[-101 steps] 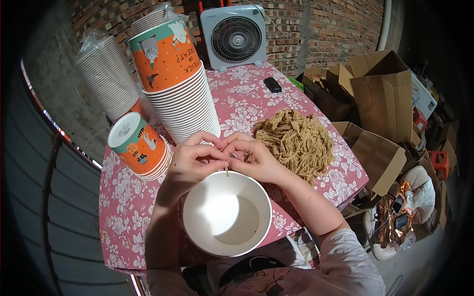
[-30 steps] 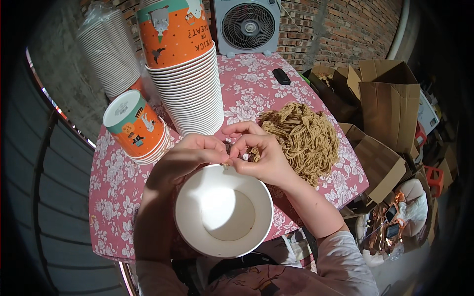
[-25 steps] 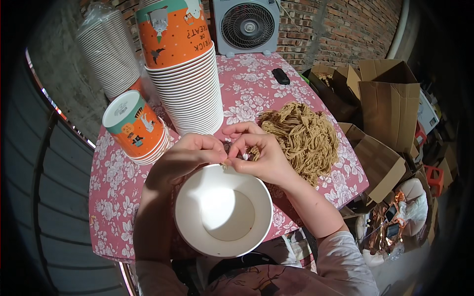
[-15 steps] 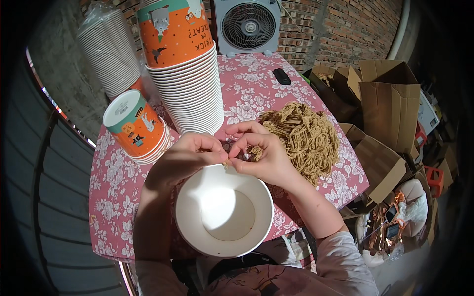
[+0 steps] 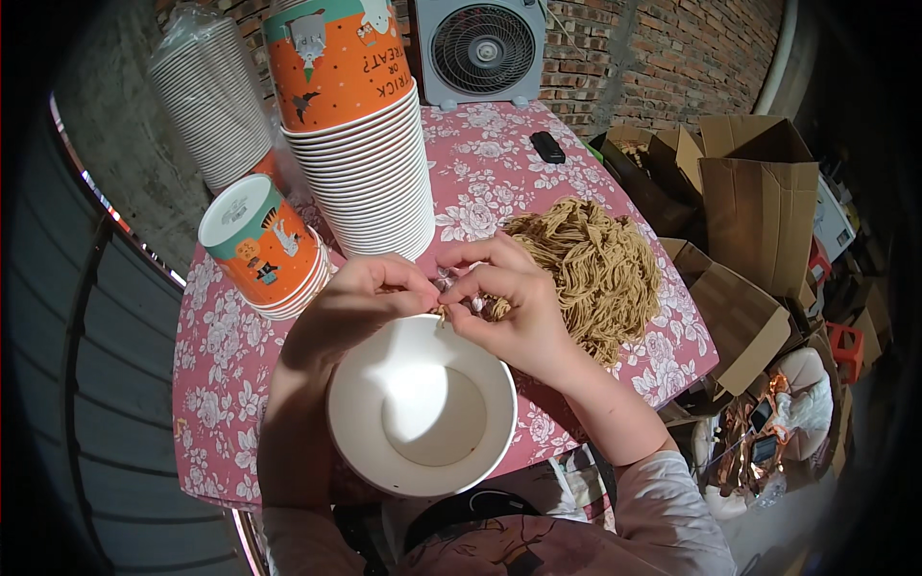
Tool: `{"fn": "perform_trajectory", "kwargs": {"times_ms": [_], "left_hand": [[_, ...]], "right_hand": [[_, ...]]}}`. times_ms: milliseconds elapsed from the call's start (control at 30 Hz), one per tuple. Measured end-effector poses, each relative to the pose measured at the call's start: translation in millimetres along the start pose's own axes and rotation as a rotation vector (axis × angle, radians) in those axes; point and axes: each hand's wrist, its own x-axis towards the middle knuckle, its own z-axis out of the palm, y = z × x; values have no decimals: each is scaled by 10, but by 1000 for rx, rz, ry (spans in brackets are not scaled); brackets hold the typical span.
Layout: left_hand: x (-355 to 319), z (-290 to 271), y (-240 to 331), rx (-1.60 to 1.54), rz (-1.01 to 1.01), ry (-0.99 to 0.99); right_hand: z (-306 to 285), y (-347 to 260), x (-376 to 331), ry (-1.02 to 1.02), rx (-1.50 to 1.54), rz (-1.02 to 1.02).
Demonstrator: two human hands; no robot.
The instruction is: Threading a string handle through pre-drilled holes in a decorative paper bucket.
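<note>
A white paper bucket (image 5: 360, 422) sits in front of me with its open mouth towards me. At its far rim, my left hand (image 5: 379, 288) is closed in a pinch on a short piece of tan cord (image 5: 441, 312). My right hand (image 5: 509, 307) pinches the same cord from the other side, its fingers curled. The tips of both hands nearly meet and partly hide the cord and the rim there. Just beyond the right hand lies a big heap of tan cords (image 5: 595, 278).
Tall nested orange-and-white buckets (image 5: 370, 182) stand at the back left, beside a shorter stack (image 5: 259, 254) and a plastic-wrapped stack (image 5: 206, 106). A grey fan (image 5: 480, 48) and a small black object (image 5: 547, 148) are farther back. Cardboard boxes (image 5: 754, 211) crowd the right side of the flowered table.
The white bucket has shifted slightly to the left. Both hands keep their pinch at its far rim, with only small finger movements.
</note>
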Motion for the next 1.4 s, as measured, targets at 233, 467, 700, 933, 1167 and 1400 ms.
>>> {"fn": "perform_trajectory", "kwargs": {"times_ms": [233, 467, 700, 933, 1167, 1400], "left_hand": [[141, -170, -64, 15, 34, -207], [104, -146, 27, 10, -80, -218], [109, -162, 8, 132, -73, -194], [144, -131, -87, 300, 119, -116], [180, -183, -129, 417, 266, -65], [172, -228, -142, 401, 285, -7]], "right_hand": [[16, -5, 32, -59, 76, -6], [-5, -34, 50, -87, 139, -13], [34, -1, 40, -79, 212, 1], [37, 13, 27, -102, 238, 93], [72, 51, -11, -127, 374, 214], [83, 82, -4, -137, 383, 129]]}}
